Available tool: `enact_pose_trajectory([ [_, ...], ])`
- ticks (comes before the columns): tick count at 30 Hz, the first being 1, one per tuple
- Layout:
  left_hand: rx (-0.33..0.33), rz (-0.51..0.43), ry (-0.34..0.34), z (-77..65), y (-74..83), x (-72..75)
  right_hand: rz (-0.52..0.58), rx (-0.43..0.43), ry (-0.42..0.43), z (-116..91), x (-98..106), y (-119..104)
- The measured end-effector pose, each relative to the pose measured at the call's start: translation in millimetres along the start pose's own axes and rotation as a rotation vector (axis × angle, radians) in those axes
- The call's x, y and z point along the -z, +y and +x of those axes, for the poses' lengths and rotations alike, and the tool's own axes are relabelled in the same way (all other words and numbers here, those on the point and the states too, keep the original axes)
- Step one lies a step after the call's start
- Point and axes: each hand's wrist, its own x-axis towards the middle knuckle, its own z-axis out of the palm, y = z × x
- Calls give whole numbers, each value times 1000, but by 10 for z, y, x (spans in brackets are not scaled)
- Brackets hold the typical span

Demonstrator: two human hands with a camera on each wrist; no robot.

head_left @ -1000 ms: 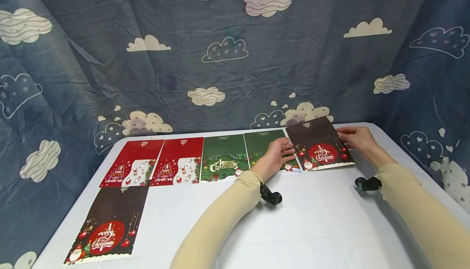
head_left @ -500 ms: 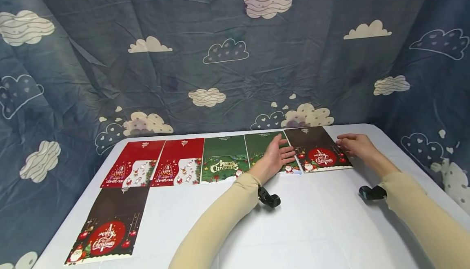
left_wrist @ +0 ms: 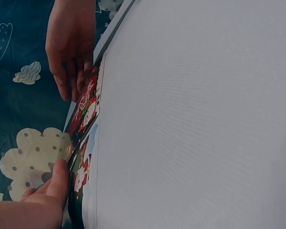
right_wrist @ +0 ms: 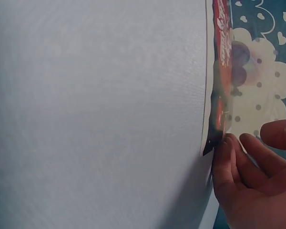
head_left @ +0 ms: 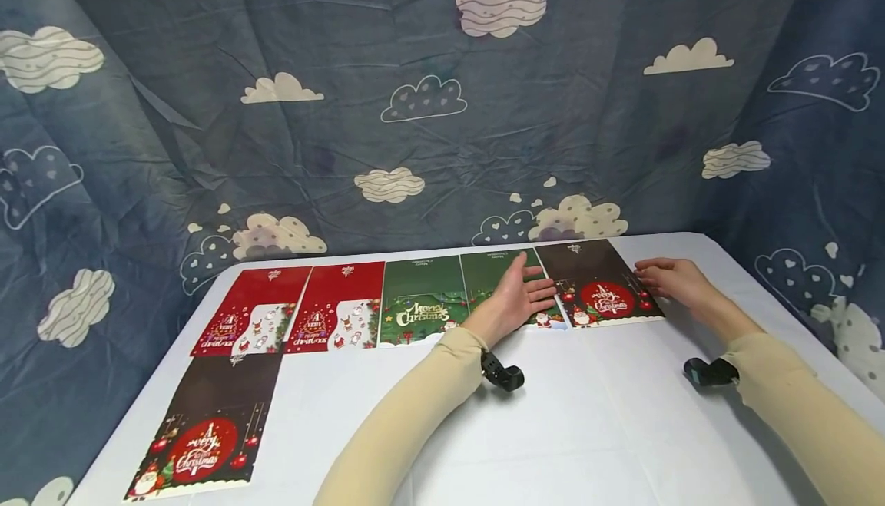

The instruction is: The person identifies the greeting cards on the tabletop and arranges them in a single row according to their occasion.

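Lying on the bench (head_left: 553, 437) are two red cards (head_left: 339, 291), two green cards (head_left: 423, 282), two brown cards (head_left: 588, 272), one at two o'clock, one at nine. Left hand (head_left: 510, 302) overlaps one green card, fingers straight; right hand (head_left: 684, 285), thumb apart, touches the nearest brown card's three-o'clock edge. The other green card reads "Merry Christmas".

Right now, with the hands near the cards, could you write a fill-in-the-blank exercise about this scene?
In the head view, the left hand overlaps a mostly ____ card.
The right hand is beside the ____ edge of the far dark brown card.
In the far row lie ____ cards.
The nearer dark brown card lies on the white table's ____ side.

Missing words: green; right; five; left.
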Motion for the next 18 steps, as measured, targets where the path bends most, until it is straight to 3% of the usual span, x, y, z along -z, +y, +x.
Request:
enact_pose_trajectory([
  [8, -10, -21, 22, -6, -30, -4, -3, 11, -5, -21, 7, 18],
  [14, -34, 6, 17, -58, -3, 11, 40, 69, 75, -41, -1, 38],
  [18, -30, 44, -12, -138, 26, 86, 49, 130, 120, 106, -17, 253],
])
